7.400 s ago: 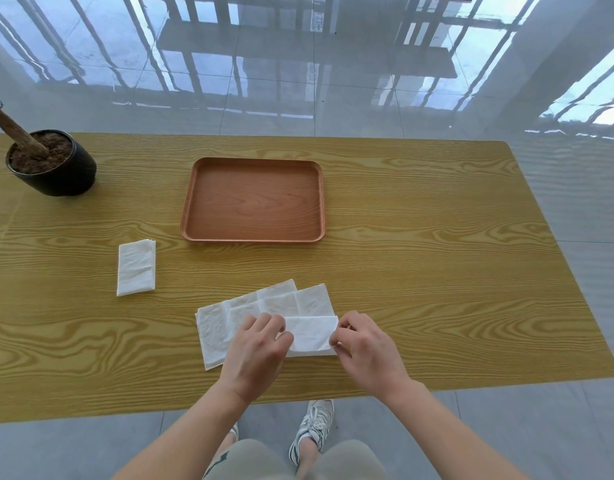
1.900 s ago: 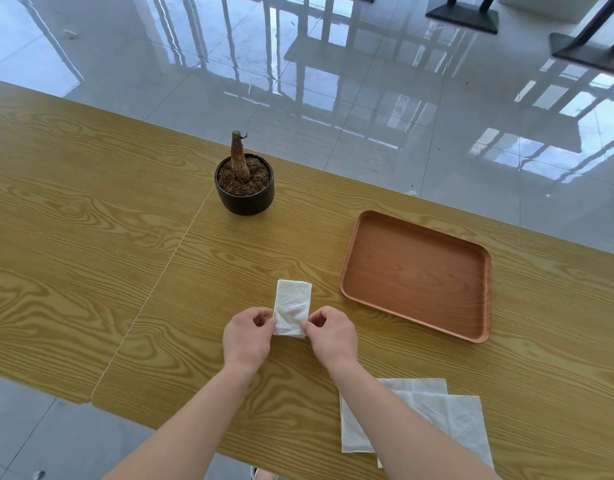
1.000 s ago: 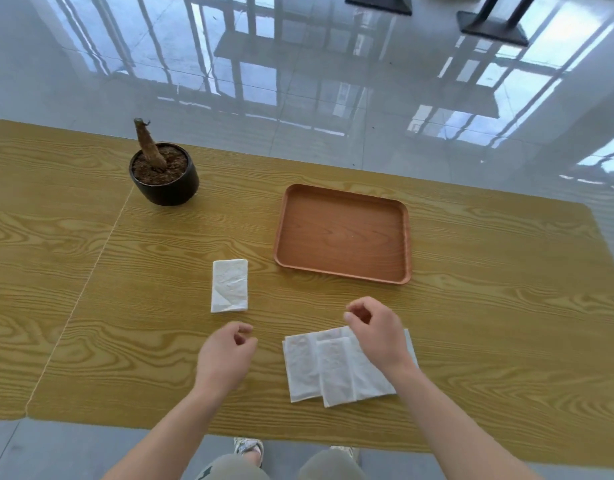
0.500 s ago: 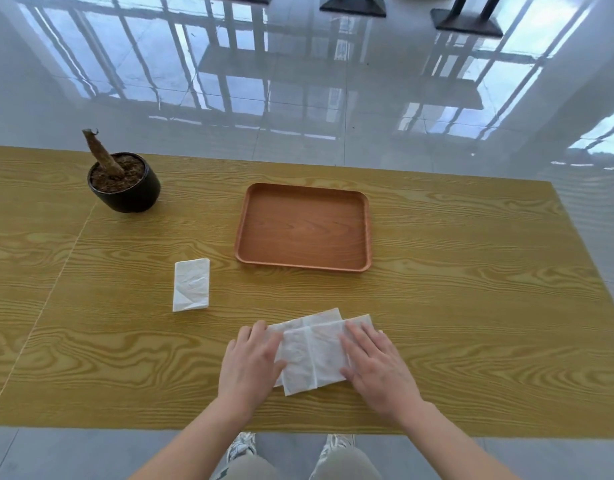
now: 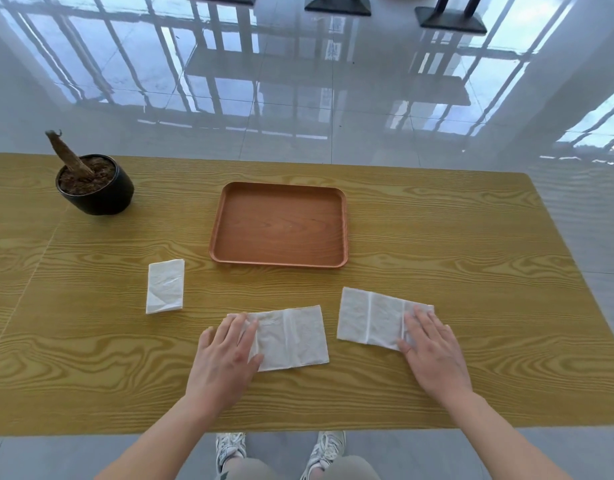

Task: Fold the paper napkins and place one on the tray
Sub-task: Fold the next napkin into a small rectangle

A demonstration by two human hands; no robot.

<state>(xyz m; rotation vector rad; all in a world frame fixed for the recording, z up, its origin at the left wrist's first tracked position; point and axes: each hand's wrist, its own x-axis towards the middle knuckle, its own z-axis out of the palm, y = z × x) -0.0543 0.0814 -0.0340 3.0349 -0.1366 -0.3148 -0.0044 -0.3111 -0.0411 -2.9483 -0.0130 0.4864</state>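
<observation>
Two white paper napkins lie flat, side by side, near the table's front edge. My left hand [image 5: 225,355] rests flat on the left end of the middle napkin [image 5: 291,337]. My right hand [image 5: 433,348] presses flat on the right end of the right napkin [image 5: 371,317]. A smaller folded napkin [image 5: 165,285] lies to the left, apart from both hands. The brown wooden tray [image 5: 281,265] sits behind the napkins with nothing in it.
A black pot of soil with a bare stump [image 5: 94,183] stands at the back left of the wooden table [image 5: 471,271]. A seam in the tabletop runs down the left side. Shiny tiled floor lies beyond; my shoes show below the front edge.
The two overlapping napkins have been slid apart: my right hand drew one to the right while my left hand kept the other in place.
</observation>
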